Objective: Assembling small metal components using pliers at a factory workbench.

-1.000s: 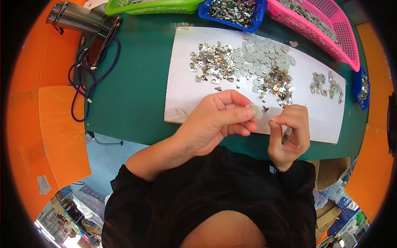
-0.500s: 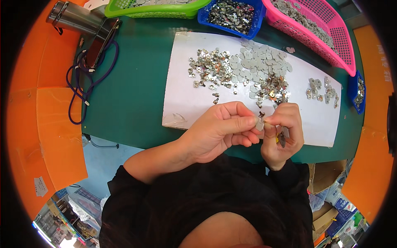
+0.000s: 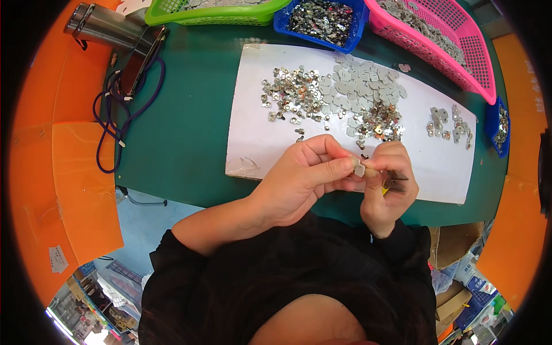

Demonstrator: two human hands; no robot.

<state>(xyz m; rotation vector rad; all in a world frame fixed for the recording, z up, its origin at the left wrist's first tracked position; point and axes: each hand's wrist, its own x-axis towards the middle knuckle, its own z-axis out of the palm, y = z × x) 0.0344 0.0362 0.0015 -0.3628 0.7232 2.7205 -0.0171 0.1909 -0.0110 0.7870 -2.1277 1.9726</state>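
My left hand [image 3: 310, 175] pinches a small grey flat piece [image 3: 360, 171] between thumb and forefinger, over the near edge of a white board [image 3: 253, 141]. The fingertips of my right hand [image 3: 386, 198] meet the piece from the other side. Tucked in the right palm is a slim dark metal tool with a yellow part [image 3: 398, 178]; its kind is mostly hidden by the fingers. Beyond the hands lie a heap of small shiny metal clips [image 3: 299, 95], a spread of grey flat pieces [image 3: 368, 83] and a mixed metal pile [image 3: 379, 122].
Along the far side stand a green basket [image 3: 213, 18], a blue bin of metal parts [image 3: 357, 34] and a pink basket [image 3: 428, 63]. A smaller blue bin [image 3: 493, 129] is at the right. A steel flask [image 3: 106, 26] and purple cord [image 3: 155, 92] lie far left on the green table [image 3: 172, 144].
The grey piece has turned between my fingertips, its flat face now showing more. My right hand has shifted slightly, and the dark tool in its palm lies more level.
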